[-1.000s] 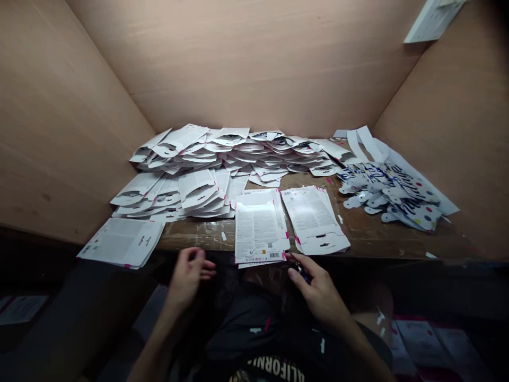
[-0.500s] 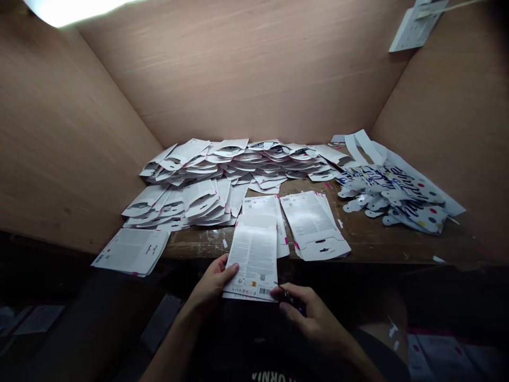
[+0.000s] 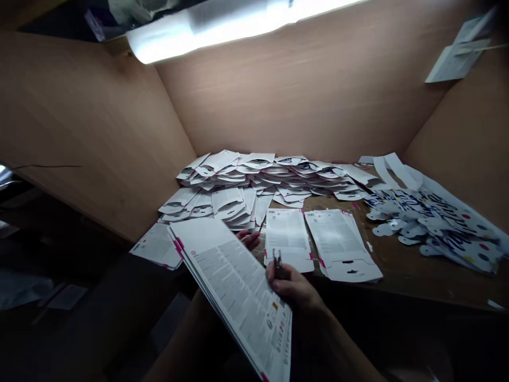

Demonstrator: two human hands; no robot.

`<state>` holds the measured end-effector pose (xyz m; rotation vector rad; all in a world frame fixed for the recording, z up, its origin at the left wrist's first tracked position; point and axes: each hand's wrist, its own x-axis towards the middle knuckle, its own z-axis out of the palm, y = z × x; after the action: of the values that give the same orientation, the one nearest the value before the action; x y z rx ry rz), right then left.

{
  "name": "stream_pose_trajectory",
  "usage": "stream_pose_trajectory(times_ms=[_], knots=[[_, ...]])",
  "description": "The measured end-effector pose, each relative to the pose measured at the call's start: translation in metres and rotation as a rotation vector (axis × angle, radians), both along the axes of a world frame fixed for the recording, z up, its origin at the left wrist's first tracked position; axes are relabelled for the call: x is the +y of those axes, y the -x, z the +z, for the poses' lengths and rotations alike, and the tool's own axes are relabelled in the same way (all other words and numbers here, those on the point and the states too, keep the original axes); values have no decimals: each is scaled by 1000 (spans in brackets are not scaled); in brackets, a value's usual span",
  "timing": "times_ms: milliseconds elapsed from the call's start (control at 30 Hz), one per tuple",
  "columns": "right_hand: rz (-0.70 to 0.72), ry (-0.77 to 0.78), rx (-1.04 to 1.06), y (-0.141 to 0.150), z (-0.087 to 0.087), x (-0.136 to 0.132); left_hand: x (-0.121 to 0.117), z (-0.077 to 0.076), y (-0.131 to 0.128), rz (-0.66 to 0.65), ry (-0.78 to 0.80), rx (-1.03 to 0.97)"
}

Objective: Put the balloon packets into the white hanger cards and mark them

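A stack of white printed card envelopes (image 3: pixel 230 281) with pink edge marks is tilted up close to me. My right hand (image 3: pixel 296 289) is closed at the stack's right edge and also holds a small dark metal tool (image 3: pixel 277 260), its two prongs pointing up. Behind the stack, my left hand (image 3: pixel 249 240) shows only its fingers, stretched out and slightly apart; its palm is hidden. Just right of those fingers, a flat pile of envelopes (image 3: pixel 287 239) lies on the table, beside a second pile (image 3: pixel 344 244) with hang-hole flaps towards me.
Heaped envelopes (image 3: pixel 234 204) with gaping mouths fill the back and left. At right lie white printed pieces (image 3: pixel 441 217) with coloured dots and rounded tabs. Wooden panels (image 3: pixel 294 106) enclose the table (image 3: pixel 405 270). A lamp (image 3: pixel 222 32) hangs above.
The envelope stack has been lifted and tilted closer to me. My left hand has left its left edge and is now behind it. The view has shifted up and left.
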<state>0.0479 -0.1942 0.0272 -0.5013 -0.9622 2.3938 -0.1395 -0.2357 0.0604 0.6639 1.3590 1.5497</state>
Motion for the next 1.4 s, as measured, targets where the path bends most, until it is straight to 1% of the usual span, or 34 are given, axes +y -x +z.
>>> stream_pose_trajectory(times_ms=[67, 100, 133, 167, 200, 267, 300, 333, 367, 433, 533, 567, 633, 733, 800, 833, 900, 933, 1000, 1033, 1067, 1100, 1133, 1200, 1233, 1267, 1300, 1333, 1400], knots=[[71, 30, 11, 16, -6, -6, 10, -1, 10, -43, -79, -96], [60, 30, -11, 21, -8, -6, 12, -1, 16, -45, -137, -143], [16, 19, -53, 23, -11, -5, 12, -1, 23, -11, -199, -159], [-55, -8, -111, 23, -12, -1, 11, 0, 30, 53, -259, -140], [-158, -56, -182, 21, -13, 5, 9, 2, 38, 132, -311, -84], [-423, -208, -332, 14, -10, 21, 6, 5, 52, 297, -399, 90], [-542, -303, -393, 12, -8, 30, 6, 4, 58, 357, -417, 192], [-622, -401, -439, 12, -5, 38, 6, 1, 63, 384, -415, 292], [-660, -494, -465, 14, -2, 44, 7, -4, 67, 387, -396, 383], [-638, -649, -461, 28, 4, 51, 9, -20, 71, 353, -346, 520], [-563, -812, -383, 61, 6, 50, 13, -42, 74, 266, -341, 594], [-553, -839, -353, 72, 6, 48, 14, -46, 74, 242, -359, 597], [-547, -856, -315, 88, 3, 44, 15, -46, 76, 199, -383, 582], [-542, -822, -332, 92, 1, 42, 14, -33, 77, 180, -342, 509], [-557, -712, -395, 84, 3, 45, 12, -22, 73, 187, -312, 445], [-582, -615, -423, 77, 5, 47, 10, -18, 70, 193, -305, 416], [-622, -353, -415, 59, 12, 52, 3, -12, 62, 193, -294, 352], [-608, -210, -375, 49, 16, 53, -1, -11, 57, 182, -279, 317], [-510, 23, -277, 30, 24, 48, -11, -12, 47, 152, -233, 248], [-456, 81, -246, 21, 28, 43, -16, -13, 42, 134, -206, 221], [-405, 78, -234, 14, 31, 36, -21, -15, 37, 115, -178, 202], [-347, 11, -240, 7, 33, 27, -26, -17, 33, 92, -150, 187], [-287, -116, -267, 3, 35, 18, -30, -20, 28, 67, -122, 175], [-188, -491, -379, -3, 36, 4, -36, -24, 18, 11, -71, 148], [-167, -684, -466, -5, 36, -1, -38, -26, 13, -20, -51, 136], [-175, -854, -566, -6, 35, -4, -40, -28, 8, -52, -37, 126], [-197, -991, -669, -6, 33, -5, -42, -30, 4, -80, -29, 121], [-217, -1096, -759, -7, 32, -5, -43, -31, 0, -103, -26, 121], [-199, -1240, -868, -9, 30, -3, -44, -31, -6, -137, -28, 140]])
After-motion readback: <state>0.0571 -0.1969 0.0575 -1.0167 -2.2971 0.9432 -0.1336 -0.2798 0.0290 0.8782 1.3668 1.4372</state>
